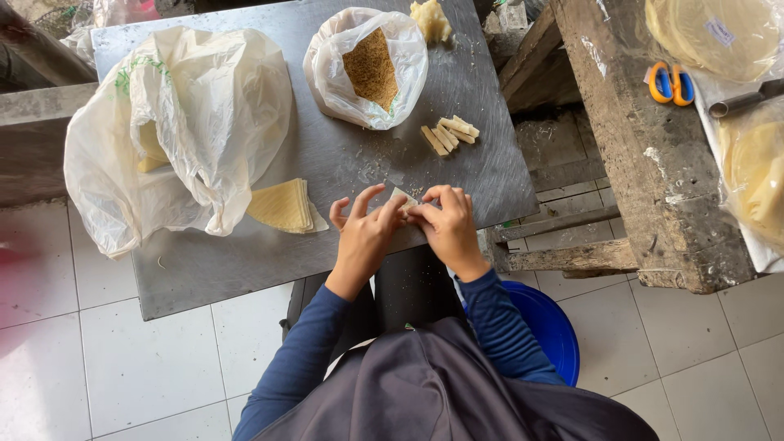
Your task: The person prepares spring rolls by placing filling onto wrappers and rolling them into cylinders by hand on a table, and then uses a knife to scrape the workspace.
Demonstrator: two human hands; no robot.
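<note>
Wrapper roll (pixel 403 198), pale, small: lies at the centre of the frame on the near edge of the grey metal table (pixel 245 269), pinched between my two hands. Left hand (pixel 364 230): thumb and forefinger closed on the roll's left end, remaining fingers fanned upward, wrist bent in from lower left, blue sleeve below. Right hand (pixel 447 222): fingers curled over the roll's right end, knuckles up, forearm coming in from lower right.

Finished rolls (pixel 449 133), a small cluster: right of centre, above my right hand, apart from it.
Stack of cut wrappers (pixel 282 205), yellow, triangular: left of my left hand, partly under a big white plastic bag (pixel 188 114) filling the upper left.
Open bag of brown filling (pixel 369 67): top centre.
Pale lump (pixel 430 20): top edge, beside that bag.
Orange-handled scissors (pixel 670 83): upper right, on a worn wooden bench (pixel 645 180).
Blue stool (pixel 549 327): lower right of centre, under me.
</note>
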